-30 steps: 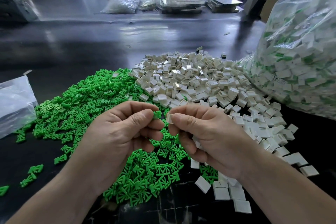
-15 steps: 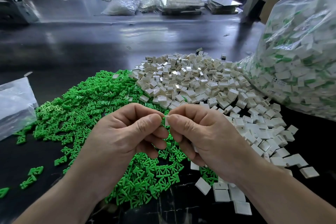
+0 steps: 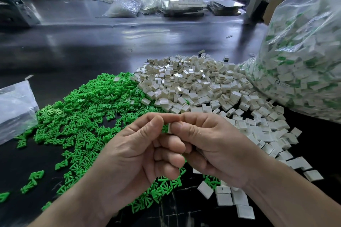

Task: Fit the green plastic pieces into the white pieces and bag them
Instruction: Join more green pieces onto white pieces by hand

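Fingers (image 3: 156, 123): left hand (image 3: 132, 155) pinches green piece (image 3: 165, 128), right hand (image 3: 212, 145) white piece (image 3: 170, 127), edges touching.

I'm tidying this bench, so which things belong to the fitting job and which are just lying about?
In the job: left hand pinching a green piece; right hand pinching a white piece; green pile; white pile; big bag of fitted pieces.
Lying about: clear bag at the left edge; plastic bags and flat trays at the far end of the table.

A green piece (image 3: 166, 128) is pinched by the left hand (image 3: 140, 155), a white piece (image 3: 170, 128) by the right hand (image 3: 208, 145), index fingertips touching.
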Tool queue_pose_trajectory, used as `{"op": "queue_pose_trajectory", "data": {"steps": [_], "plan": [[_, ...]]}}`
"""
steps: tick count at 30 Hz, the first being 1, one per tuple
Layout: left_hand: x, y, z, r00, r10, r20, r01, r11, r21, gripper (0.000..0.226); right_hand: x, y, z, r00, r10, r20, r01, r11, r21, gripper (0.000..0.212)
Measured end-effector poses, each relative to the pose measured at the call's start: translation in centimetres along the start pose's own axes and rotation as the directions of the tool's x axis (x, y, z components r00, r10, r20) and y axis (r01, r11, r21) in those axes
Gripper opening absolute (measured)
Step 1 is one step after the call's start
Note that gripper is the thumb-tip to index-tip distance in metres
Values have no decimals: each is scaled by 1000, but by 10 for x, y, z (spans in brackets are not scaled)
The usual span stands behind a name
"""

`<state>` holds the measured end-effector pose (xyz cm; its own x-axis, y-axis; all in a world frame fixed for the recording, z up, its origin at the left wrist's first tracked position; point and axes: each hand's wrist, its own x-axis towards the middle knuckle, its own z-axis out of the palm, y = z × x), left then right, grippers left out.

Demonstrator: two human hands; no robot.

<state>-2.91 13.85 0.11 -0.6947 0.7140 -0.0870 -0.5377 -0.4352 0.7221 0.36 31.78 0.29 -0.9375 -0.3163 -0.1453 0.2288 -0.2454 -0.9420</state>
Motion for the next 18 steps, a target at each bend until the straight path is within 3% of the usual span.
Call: {"op": "queue_pose_trajectory", "data": {"steps": [6,10,12,14,18], "plan": [[0,-3,0,999,38,9,-38,999,-11,33,-2,-2,4,999,-15,-32,15,1000,-17,36],[1,-10,2,991,137,-9,-137,991,11,27,-1,-2,11,998,-52,-33,53,999,7,42],[1,-13,4,982,189,-20,-188,982,34,24,-1,-1,15,996,-83,-40,83,997,-12,35],[2,-15,5,975,221,-20,-220,974,49,25,-2,-1,18,992,-117,-39,117,993,-17,21],[2,-13,4,979,197,55,-196,980,-14,36,-3,-2,18,991,-133,-33,134,990,29,21]]}}
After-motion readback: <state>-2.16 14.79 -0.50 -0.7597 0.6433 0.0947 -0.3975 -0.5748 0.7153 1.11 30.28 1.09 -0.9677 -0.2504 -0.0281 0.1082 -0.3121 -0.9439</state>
